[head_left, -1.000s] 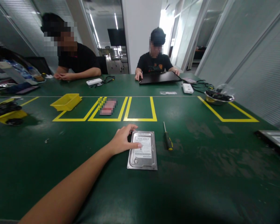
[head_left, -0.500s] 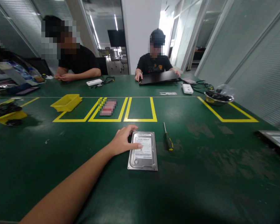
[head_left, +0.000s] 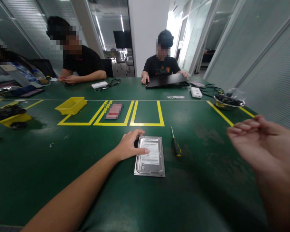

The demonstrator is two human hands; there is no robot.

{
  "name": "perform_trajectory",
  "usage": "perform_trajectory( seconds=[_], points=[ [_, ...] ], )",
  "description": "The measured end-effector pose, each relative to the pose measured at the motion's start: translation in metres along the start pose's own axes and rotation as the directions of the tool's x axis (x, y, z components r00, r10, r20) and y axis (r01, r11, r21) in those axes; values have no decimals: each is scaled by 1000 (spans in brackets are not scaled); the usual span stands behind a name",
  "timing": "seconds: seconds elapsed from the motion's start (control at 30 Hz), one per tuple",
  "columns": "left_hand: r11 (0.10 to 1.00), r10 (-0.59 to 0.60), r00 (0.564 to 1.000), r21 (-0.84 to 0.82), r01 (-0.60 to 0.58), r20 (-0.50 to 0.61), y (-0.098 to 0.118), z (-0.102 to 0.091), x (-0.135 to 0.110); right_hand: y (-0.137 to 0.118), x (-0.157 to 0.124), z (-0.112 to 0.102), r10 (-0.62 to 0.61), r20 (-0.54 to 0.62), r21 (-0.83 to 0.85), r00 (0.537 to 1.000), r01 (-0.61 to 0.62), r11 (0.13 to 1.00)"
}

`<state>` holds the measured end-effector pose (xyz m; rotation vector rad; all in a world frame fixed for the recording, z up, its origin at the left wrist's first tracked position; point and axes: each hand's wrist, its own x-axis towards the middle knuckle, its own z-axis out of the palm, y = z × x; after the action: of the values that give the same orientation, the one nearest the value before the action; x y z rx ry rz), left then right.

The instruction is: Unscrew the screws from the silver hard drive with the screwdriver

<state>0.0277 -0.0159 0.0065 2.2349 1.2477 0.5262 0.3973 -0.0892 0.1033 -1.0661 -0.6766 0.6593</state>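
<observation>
The left hand point(head_left: 128, 146) is gripping the drive point(head_left: 152, 167) under its thumb; even pressure should be keeping it steady. The right hand point(head_left: 261, 148) is hovering well apart, fingers half-curled, contents unclear.

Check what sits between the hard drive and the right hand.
In the head view, a screwdriver lies on the green tabletop, between the hard drive and the right hand.
</observation>
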Motion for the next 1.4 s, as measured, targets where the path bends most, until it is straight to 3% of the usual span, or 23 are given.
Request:
perform_trajectory(
  seconds=[0.03,0.07,0.2,0.33,0.4,0.5,0.63,0.7,0.8,0.9,0.97,1.03,1.07,1.1,1.2,1.27,1.33,1.4],
  points=[
    [1000,-1,1000,3,1,2,0,0,0,3,4,14,191,7,66,982,-191,979],
    [1000,-1,1000,7,1,4,1,-1,0,9,5,25,240,9,61,971,-240,969],
    [1000,8,1000,24,-8,10,2,-2,1,50,-18,47,232,52,-19,971,-231,973],
    [999,21,1000,30,-21,-2,0,-1,1,90,-54,61,112,203,-204,973,-70,977],
    [1000,28,999,7,-28,-20,-1,0,0,101,-67,66,39,319,-307,947,65,950],
    [996,35,993,-83,-44,-112,-3,2,0,108,-81,68,-68,505,-400,860,304,865],
    [997,-9,949,-81,-17,-316,-10,-4,1,110,-88,63,-136,708,-395,693,549,737],
    [1000,-29,915,-5,30,-402,-14,-12,1,111,-88,61,-140,765,-379,628,616,691],
    [987,-76,872,90,136,-484,-25,-31,-4,112,-88,59,-131,809,-370,573,670,643],
    [934,-163,864,208,291,-477,-42,-56,-20,113,-88,59,-122,827,-372,548,697,613],
    [822,-260,866,372,431,-428,-58,-77,-39,113,-89,58,-116,838,-369,534,709,601],
    [569,-451,813,583,580,-368,-73,-98,-63,112,-89,58,-110,846,-365,522,716,595],
    [505,-509,779,606,614,-365,-81,-109,-77,112,-89,59,-109,849,-363,518,719,593],
    [471,-552,754,612,635,-357,-87,-119,-90,112,-89,59,-108,851,-361,514,721,591],
    [339,-694,613,580,741,-377,-104,-142,-126,112,-90,60,-108,856,-355,506,726,588],
    [277,-751,542,564,778,-378,-112,-151,-141,112,-90,61,-109,858,-352,502,728,588],
    [234,-788,489,552,800,-375,-117,-154,-148,112,-89,61,-111,859,-349,501,729,588],
    [225,-799,476,551,804,-367,-121,-155,-150,112,-89,60,-111,860,-347,499,730,589]
  ],
)
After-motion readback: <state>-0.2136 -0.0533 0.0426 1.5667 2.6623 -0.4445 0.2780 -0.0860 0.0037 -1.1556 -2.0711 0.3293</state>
